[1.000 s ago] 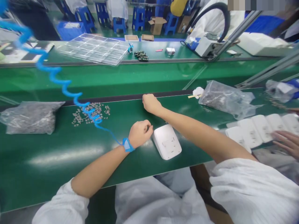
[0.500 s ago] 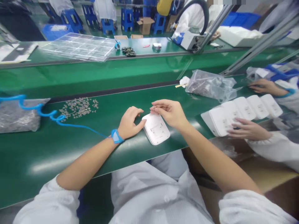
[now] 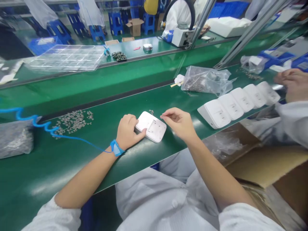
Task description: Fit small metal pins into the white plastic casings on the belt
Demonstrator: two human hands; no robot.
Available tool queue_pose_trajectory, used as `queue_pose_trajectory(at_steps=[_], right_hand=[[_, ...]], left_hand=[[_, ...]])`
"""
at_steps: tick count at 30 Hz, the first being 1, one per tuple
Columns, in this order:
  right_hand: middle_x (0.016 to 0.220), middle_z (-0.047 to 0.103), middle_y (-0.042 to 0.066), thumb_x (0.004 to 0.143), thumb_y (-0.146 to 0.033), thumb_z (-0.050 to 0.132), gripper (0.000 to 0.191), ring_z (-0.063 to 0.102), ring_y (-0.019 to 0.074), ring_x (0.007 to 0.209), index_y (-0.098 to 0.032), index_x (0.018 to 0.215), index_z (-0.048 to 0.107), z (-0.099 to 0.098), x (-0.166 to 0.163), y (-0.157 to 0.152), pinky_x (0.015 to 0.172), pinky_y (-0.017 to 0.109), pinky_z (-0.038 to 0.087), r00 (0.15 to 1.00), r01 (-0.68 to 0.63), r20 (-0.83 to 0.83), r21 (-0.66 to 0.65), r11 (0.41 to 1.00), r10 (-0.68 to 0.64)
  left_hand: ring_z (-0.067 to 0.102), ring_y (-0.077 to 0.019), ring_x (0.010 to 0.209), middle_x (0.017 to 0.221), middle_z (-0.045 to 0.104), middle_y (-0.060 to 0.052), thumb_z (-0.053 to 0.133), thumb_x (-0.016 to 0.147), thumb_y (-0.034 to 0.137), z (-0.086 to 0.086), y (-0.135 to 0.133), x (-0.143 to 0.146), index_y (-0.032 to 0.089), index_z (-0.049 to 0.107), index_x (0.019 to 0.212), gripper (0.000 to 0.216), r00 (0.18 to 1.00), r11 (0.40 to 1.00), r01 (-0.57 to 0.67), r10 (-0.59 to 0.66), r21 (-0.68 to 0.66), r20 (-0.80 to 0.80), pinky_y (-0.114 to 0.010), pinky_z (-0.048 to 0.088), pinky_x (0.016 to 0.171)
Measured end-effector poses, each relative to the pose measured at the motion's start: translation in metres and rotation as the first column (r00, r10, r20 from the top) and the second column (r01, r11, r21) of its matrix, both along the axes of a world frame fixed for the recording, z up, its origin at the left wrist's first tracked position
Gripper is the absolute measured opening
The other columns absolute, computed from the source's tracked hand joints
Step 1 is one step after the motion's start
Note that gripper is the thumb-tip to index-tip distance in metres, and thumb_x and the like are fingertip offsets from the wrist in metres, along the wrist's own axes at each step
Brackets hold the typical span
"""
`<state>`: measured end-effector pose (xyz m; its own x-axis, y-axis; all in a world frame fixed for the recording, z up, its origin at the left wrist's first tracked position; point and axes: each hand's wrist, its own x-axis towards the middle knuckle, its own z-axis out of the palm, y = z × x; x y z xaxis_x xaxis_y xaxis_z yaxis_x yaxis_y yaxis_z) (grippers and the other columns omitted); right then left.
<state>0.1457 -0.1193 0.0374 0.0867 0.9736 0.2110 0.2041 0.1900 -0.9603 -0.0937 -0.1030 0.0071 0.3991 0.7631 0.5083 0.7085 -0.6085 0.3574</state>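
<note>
My left hand [image 3: 128, 132] is closed on the left end of a white plastic housing [image 3: 157, 131], thumb over its top face and fingers along the far side. The housing lies on the green bench, turned at a slant, with a rectangular recess and small slots facing up. My right hand [image 3: 180, 124] hovers just past the housing's right end, thumb and forefinger pinched together. Whatever sits between those fingertips is too small to make out. Close behind the housing lie a few tiny metal parts [image 3: 151, 112]. A blue wrist strap [image 3: 117, 148] circles my left wrist.
Loose small metal parts [image 3: 74, 122] spread on the left beside a filled plastic bag [image 3: 15, 138] and a coiled blue cord [image 3: 48, 126]. To the right stand several white housings [image 3: 232, 106] in a row, a clear bag [image 3: 204, 79] and a co-worker's hand [image 3: 295, 85].
The housing has turned on the bench, and my left hand now grips its end. My right hand has drawn away to its right side. The co-worker's hand has left the row of housings.
</note>
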Motion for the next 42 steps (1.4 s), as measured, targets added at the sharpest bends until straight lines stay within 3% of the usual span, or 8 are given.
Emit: queue_pose_trajectory(at_steps=[5, 16, 19, 21, 23, 28, 33, 42], right_hand=[[0.078, 0.067, 0.0, 0.07, -0.034, 0.085, 0.028, 0.072, 0.0198, 0.08, -0.024, 0.088, 0.066, 0.0, -0.008, 0.0, 0.076, 0.037, 0.062, 0.979, -0.033, -0.201, -0.046, 0.998, 0.023], [0.082, 0.073, 0.002, 0.069, -0.034, 0.084, 0.028, 0.07, 0.0171, 0.078, -0.022, 0.088, 0.068, 0.004, -0.002, 0.024, 0.076, 0.035, 0.059, 0.976, -0.151, -0.168, -0.043, 0.988, 0.141], [0.084, 0.074, 0.004, 0.072, -0.038, 0.078, 0.024, 0.069, 0.0185, 0.078, -0.021, 0.087, 0.07, -0.007, 0.012, 0.055, 0.077, 0.036, 0.057, 0.991, -0.12, 0.051, -0.009, 0.993, 0.121], [0.083, 0.074, 0.005, 0.075, -0.037, 0.072, 0.02, 0.067, 0.0189, 0.074, -0.021, 0.086, 0.071, -0.019, 0.022, 0.08, 0.074, 0.036, 0.055, 0.966, -0.013, 0.259, 0.05, 0.999, -0.001], [0.078, 0.073, 0.005, 0.075, -0.035, 0.067, 0.018, 0.064, 0.0192, 0.068, -0.021, 0.085, 0.073, -0.034, 0.03, 0.1, 0.068, 0.037, 0.052, 0.92, 0.044, 0.385, 0.093, 0.995, -0.077], [0.076, 0.072, 0.005, 0.075, -0.031, 0.065, 0.016, 0.06, 0.0187, 0.064, -0.022, 0.083, 0.076, -0.056, 0.04, 0.112, 0.067, 0.036, 0.049, 0.882, -0.013, 0.469, 0.113, 0.994, -0.042], [0.083, 0.073, 0.006, 0.082, -0.03, 0.061, 0.019, 0.061, 0.0183, 0.068, -0.022, 0.086, 0.078, -0.057, 0.039, 0.111, 0.069, 0.035, 0.05, 0.852, -0.031, 0.522, 0.131, 0.991, -0.042], [0.082, 0.07, 0.005, 0.08, -0.027, 0.062, 0.019, 0.06, 0.0158, 0.064, -0.02, 0.093, 0.073, -0.054, 0.036, 0.11, 0.064, 0.031, 0.051, 0.863, 0.088, 0.473, 0.209, 0.974, -0.179]], left_hand=[[0.053, -0.0243, 0.094, 0.1, 0.06, -0.01, 0.061, 0.085, 0.045, 0.002, -0.002, 0.001, 0.021, 0.051, 0.09, 0.026, 1.0, 1.0, 0.0, 0.0, 0.007, -0.001, -0.04, 0.046, 0.084], [0.055, -0.0208, 0.091, 0.094, 0.06, -0.007, 0.06, 0.086, 0.039, 0.001, 0.0, 0.001, 0.021, 0.053, 0.09, 0.019, 0.984, 0.999, 0.052, -0.049, -0.011, 0.169, -0.038, 0.047, 0.084], [0.057, -0.0191, 0.089, 0.089, 0.061, -0.005, 0.053, 0.091, 0.032, 0.001, 0.009, -0.01, 0.022, 0.057, 0.086, 0.012, 0.984, 0.99, -0.136, 0.138, -0.024, 0.109, -0.035, 0.046, 0.082], [0.057, -0.0211, 0.09, 0.09, 0.062, -0.007, 0.051, 0.092, 0.027, 0.002, 0.02, -0.03, 0.021, 0.061, 0.083, 0.015, 0.954, 0.955, -0.296, 0.296, 0.01, 0.043, -0.037, 0.042, 0.081], [0.056, -0.0252, 0.095, 0.095, 0.062, -0.01, 0.053, 0.091, 0.024, 0.006, 0.031, -0.059, 0.02, 0.065, 0.082, 0.016, 0.898, 0.897, -0.439, 0.44, 0.054, -0.001, -0.041, 0.038, 0.082], [0.055, -0.0303, 0.106, 0.103, 0.065, -0.01, 0.055, 0.088, 0.022, 0.02, 0.037, -0.131, 0.022, 0.073, 0.088, 0.018, 0.69, 0.704, -0.705, 0.709, 0.088, -0.148, -0.046, 0.032, 0.087], [0.059, -0.0288, 0.105, 0.101, 0.07, -0.007, 0.058, 0.08, 0.02, 0.031, 0.019, -0.165, 0.022, 0.073, 0.089, 0.018, 0.703, 0.728, -0.682, 0.624, -0.075, -0.341, -0.043, 0.032, 0.084], [0.054, -0.0292, 0.102, 0.103, 0.069, -0.008, 0.051, 0.089, 0.023, 0.031, 0.013, -0.164, 0.02, 0.068, 0.077, 0.022, 0.7, 0.812, -0.583, 0.491, -0.018, -0.518, -0.045, 0.028, 0.078]])
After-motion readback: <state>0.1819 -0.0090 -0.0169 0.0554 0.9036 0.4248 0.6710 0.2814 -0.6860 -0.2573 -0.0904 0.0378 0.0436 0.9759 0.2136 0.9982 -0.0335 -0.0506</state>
